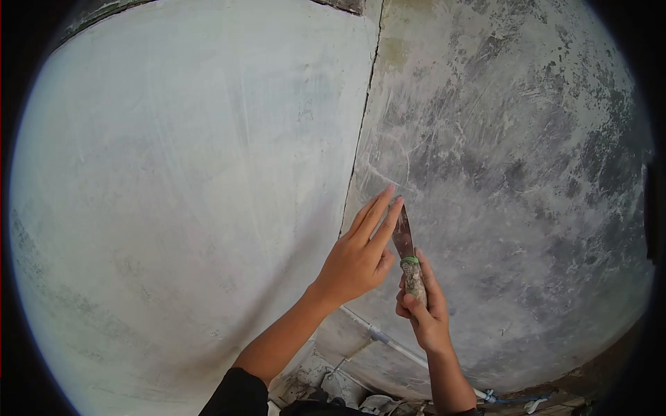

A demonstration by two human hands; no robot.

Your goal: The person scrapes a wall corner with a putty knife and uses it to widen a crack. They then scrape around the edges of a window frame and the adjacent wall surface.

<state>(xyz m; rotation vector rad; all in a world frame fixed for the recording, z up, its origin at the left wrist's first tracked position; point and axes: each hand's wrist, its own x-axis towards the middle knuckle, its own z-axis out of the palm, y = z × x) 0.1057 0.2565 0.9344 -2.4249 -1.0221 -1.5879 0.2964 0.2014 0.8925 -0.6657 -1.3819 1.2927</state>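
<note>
In my right hand [428, 308] is a putty knife [403, 239], its worn handle wrapped with green at the top and its dark metal blade pointing up. My fingers close round the handle. My left hand [362, 243] has its fingers stretched out, pointing up and to the right, with the fingertips beside the top of the blade. Behind both hands stands a grey, patchy wall [499, 208] with scraped and flaking paint. Thin pale lines mark the wall just above my left fingertips.
A whiter wall [187, 173] fills the left side and meets the grey one at a dark vertical crack [361, 125]. Low down, a pale pipe [395, 344] slants along the grey wall. Rubble [343, 388] lies at the bottom, with a blue cord [517, 399] farther right.
</note>
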